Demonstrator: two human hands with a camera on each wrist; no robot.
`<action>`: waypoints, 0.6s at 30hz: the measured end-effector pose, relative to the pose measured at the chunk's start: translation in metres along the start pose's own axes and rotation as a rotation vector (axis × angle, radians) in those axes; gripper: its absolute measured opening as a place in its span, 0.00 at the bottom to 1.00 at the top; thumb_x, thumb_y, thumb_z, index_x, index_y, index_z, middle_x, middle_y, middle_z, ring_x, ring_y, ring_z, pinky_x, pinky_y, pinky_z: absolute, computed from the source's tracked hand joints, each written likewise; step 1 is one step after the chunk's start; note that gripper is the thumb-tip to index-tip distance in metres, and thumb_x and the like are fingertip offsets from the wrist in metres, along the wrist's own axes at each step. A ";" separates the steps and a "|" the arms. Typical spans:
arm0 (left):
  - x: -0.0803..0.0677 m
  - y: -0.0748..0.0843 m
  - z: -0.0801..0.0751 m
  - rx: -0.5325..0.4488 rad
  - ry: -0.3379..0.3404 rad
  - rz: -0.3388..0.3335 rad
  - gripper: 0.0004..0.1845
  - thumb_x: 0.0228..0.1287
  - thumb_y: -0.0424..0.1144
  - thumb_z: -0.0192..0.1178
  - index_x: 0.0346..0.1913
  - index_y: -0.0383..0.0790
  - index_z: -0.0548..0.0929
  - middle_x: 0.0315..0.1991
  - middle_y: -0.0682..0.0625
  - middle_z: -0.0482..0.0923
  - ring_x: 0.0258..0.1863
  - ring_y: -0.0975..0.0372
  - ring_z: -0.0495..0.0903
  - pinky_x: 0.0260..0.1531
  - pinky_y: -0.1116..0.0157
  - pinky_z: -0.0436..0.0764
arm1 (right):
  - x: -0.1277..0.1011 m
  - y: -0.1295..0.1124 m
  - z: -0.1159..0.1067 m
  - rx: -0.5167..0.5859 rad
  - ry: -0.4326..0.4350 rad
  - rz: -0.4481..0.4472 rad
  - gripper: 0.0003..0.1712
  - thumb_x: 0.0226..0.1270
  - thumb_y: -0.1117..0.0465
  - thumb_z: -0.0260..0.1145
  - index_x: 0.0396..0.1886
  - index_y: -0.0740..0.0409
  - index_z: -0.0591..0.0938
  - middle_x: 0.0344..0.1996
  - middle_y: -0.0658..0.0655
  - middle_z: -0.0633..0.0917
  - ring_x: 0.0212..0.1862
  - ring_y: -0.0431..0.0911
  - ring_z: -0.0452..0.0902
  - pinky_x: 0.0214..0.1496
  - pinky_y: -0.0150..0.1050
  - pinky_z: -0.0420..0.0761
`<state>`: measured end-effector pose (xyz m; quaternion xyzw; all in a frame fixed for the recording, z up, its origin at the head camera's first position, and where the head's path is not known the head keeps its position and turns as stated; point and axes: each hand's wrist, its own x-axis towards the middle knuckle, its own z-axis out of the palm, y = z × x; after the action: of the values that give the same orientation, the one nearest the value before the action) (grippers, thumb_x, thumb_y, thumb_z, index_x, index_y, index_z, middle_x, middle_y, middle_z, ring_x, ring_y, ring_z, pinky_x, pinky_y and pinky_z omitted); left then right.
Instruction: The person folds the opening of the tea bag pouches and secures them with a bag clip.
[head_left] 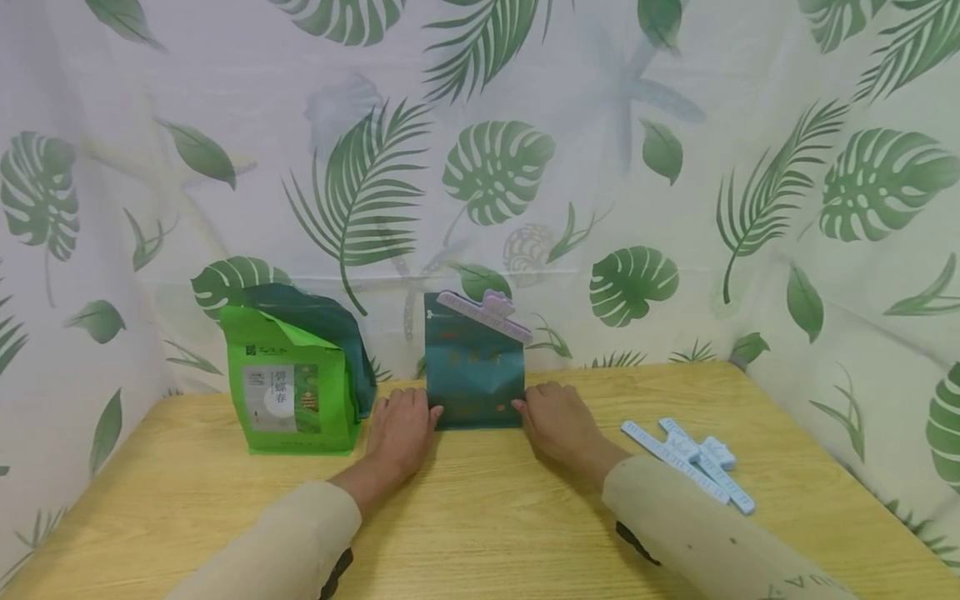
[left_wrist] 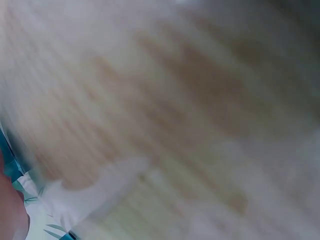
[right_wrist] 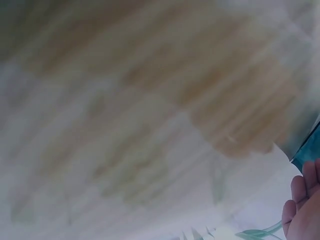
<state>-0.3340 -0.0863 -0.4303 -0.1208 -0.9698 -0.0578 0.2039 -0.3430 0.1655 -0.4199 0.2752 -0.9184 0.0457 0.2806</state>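
A dark teal tea bag [head_left: 474, 367] stands upright near the back of the table. A lilac sealing clip [head_left: 487, 315] sits aslant across its top right corner. My left hand [head_left: 401, 429] holds the bag's lower left side, thumb at the front edge. On the lower right side my right hand [head_left: 561, 421] holds it the same way. In the right wrist view the curled fingers [right_wrist: 299, 190] are beside the teal bag [right_wrist: 309, 150]. Only a sliver of the left hand [left_wrist: 12, 210] shows in the left wrist view, next to the bag's teal edge.
To the left stands a bright green tea bag [head_left: 292, 400], with another dark teal bag [head_left: 356, 350] behind it. Two light blue sealing clips [head_left: 693, 462] lie crossed on the wooden table [head_left: 480, 517] at right. A leaf-patterned curtain [head_left: 585, 208] hangs behind.
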 end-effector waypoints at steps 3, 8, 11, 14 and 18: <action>0.002 -0.001 0.000 0.000 -0.032 -0.028 0.19 0.76 0.52 0.53 0.41 0.36 0.77 0.33 0.47 0.76 0.37 0.53 0.75 0.43 0.55 0.72 | 0.002 -0.001 0.001 -0.009 -0.016 0.022 0.21 0.76 0.56 0.59 0.20 0.58 0.74 0.19 0.58 0.77 0.25 0.56 0.76 0.28 0.48 0.72; 0.005 -0.003 -0.002 0.023 0.013 -0.039 0.20 0.75 0.53 0.54 0.36 0.38 0.78 0.30 0.48 0.75 0.36 0.53 0.75 0.40 0.56 0.72 | 0.007 -0.005 -0.002 -0.027 -0.045 0.061 0.22 0.76 0.56 0.58 0.18 0.56 0.73 0.18 0.57 0.77 0.25 0.56 0.76 0.28 0.48 0.71; 0.007 -0.004 -0.002 0.026 0.088 -0.022 0.19 0.74 0.52 0.55 0.32 0.40 0.78 0.28 0.49 0.76 0.34 0.53 0.76 0.38 0.56 0.72 | 0.011 -0.006 -0.004 -0.025 -0.085 0.099 0.22 0.78 0.56 0.56 0.19 0.56 0.73 0.19 0.56 0.77 0.26 0.56 0.78 0.29 0.48 0.72; 0.008 -0.004 -0.001 0.013 0.152 0.007 0.17 0.73 0.50 0.57 0.31 0.40 0.79 0.28 0.48 0.79 0.33 0.53 0.77 0.37 0.56 0.72 | 0.015 -0.005 -0.002 -0.026 -0.098 0.119 0.22 0.78 0.56 0.56 0.20 0.57 0.74 0.20 0.57 0.79 0.28 0.57 0.79 0.30 0.50 0.74; 0.008 -0.005 0.002 0.015 0.191 0.047 0.17 0.72 0.49 0.58 0.29 0.40 0.80 0.28 0.48 0.82 0.32 0.54 0.78 0.36 0.57 0.73 | 0.017 -0.002 0.003 -0.027 -0.095 0.126 0.22 0.77 0.56 0.56 0.20 0.58 0.74 0.20 0.58 0.79 0.28 0.57 0.80 0.30 0.51 0.75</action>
<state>-0.3432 -0.0891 -0.4290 -0.1358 -0.9432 -0.0572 0.2977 -0.3551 0.1549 -0.4138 0.2150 -0.9467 0.0375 0.2368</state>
